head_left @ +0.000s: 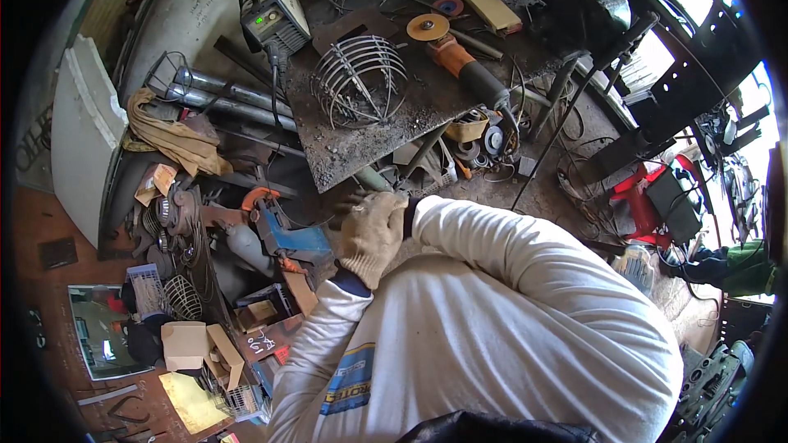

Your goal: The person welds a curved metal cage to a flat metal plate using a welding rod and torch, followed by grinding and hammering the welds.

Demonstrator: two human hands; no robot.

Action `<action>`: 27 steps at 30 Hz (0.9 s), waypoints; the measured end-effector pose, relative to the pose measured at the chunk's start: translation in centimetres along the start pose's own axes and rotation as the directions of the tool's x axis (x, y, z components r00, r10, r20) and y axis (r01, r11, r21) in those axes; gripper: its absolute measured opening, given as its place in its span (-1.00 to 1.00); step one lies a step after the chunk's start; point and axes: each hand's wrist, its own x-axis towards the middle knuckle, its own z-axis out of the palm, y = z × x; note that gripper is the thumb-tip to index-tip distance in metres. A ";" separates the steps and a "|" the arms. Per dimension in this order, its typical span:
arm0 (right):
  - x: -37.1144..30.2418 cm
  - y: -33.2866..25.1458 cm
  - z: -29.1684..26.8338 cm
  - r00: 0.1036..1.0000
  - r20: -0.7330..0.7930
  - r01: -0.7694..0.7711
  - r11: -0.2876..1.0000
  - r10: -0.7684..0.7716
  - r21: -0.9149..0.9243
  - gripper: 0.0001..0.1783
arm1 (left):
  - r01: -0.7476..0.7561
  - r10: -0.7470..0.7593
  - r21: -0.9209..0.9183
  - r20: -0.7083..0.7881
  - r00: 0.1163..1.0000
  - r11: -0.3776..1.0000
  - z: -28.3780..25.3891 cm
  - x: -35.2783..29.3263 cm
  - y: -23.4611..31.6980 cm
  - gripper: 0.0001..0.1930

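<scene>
My left hand (361, 244), in a tan knit glove, is raised in front of my chest. My right hand (392, 207), in a matching glove, comes across from the right and meets it, the two overlapping. Dark, smudged fingertips show at their far side; how the fingers are bent, and whether anything lies between them, is hidden. Just beyond the hands is the near corner of a dark metal worktable (361, 156). On it sits a round cage of bent metal rods (359, 82). An orange angle grinder (460, 66) with a tan disc lies to its right.
A welding machine (275, 20) with a green light stands left of the table. Metal tubes (234, 94) and a tan cloth (176, 135) lie nearby. A blue metal piece (291, 234) and a cardboard box (185, 344) are at left. A red stand (636, 205) and cables are at right.
</scene>
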 end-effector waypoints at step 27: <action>-1.3 -0.1 4.0 0.995 0.070 -0.075 0.997 0.075 -0.008 -0.54 | 0.084 -0.095 -0.432 -0.004 0.995 0.898 0.5 -0.1 -0.4 -0.85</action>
